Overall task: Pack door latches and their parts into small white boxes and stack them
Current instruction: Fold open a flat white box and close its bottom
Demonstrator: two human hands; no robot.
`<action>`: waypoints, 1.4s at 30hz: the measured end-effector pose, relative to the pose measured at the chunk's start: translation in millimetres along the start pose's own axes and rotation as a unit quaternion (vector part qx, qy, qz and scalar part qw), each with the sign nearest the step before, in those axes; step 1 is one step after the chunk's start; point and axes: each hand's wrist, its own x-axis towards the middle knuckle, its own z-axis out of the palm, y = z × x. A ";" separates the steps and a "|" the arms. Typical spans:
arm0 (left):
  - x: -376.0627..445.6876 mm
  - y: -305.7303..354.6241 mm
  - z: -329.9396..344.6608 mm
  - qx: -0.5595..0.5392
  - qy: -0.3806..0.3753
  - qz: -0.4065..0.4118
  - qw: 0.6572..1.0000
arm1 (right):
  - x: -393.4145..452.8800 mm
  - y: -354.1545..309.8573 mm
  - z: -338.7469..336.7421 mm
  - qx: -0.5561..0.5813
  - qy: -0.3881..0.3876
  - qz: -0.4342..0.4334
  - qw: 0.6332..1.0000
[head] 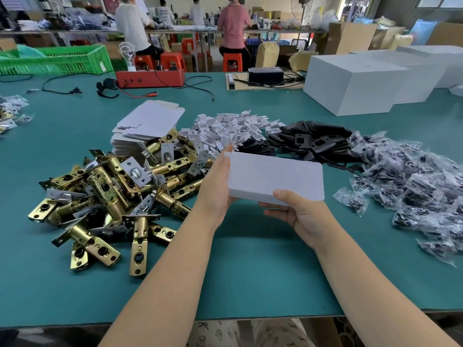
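Head view: one plain white box held over the green table

Head camera looks down on a small white box (275, 177), closed and blank, no print readable on it. Both hands hold it above the table (250, 271): the left hand (215, 189) wraps its left end, the right hand (303, 216) cups its near corner, thumb on top. Left of it lies a heap of brass latches (112, 194), too many to count, beside a stack of flat box blanks (147, 123). Beyond sit white plastic clips (230, 128), black strike plates (308, 141) and bagged screws (416, 181). Three large white cartons (355, 88) stand far right.
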 end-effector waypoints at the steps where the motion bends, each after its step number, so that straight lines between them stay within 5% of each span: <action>1: -0.8 -0.7 -0.5 0.000 -0.017 0.001 1.000 | 0.3 -0.5 -0.5 0.003 0.003 0.001 1.000; 19: -7.9 0.3 -0.8 0.082 -0.113 -0.033 0.990 | -3.2 -10.9 -2.8 -0.041 0.002 -0.005 0.999; 24: 0.6 -5.9 6.0 0.107 -0.004 -0.100 0.989 | -1.9 -9.7 -2.1 -0.070 0.014 -0.016 0.997; 27: 2.8 -4.0 4.6 0.026 0.091 -0.141 0.985 | -4.1 -11.7 -1.8 -0.127 -0.062 -0.034 0.989; 29: 3.4 -0.2 1.5 -0.025 0.147 -0.150 0.977 | -8.5 -9.9 3.0 -0.280 -0.082 -0.070 0.954; 31: 2.3 2.6 2.0 -0.010 0.155 -0.140 0.978 | -9.7 -2.5 9.1 -0.377 -0.014 -0.143 0.915; 34: -1.1 -1.3 7.0 0.162 0.127 -0.074 0.976 | -12.3 1.9 19.2 -0.384 0.101 -0.279 0.874; 38: -9.7 -4.6 14.4 0.327 0.021 0.068 0.942 | -7.1 -1.9 15.0 -0.514 0.195 -0.442 0.709; 42: -21.8 -9.9 25.7 0.295 -0.043 0.052 0.953 | -8.4 1.6 20.4 -0.534 0.192 -0.469 0.677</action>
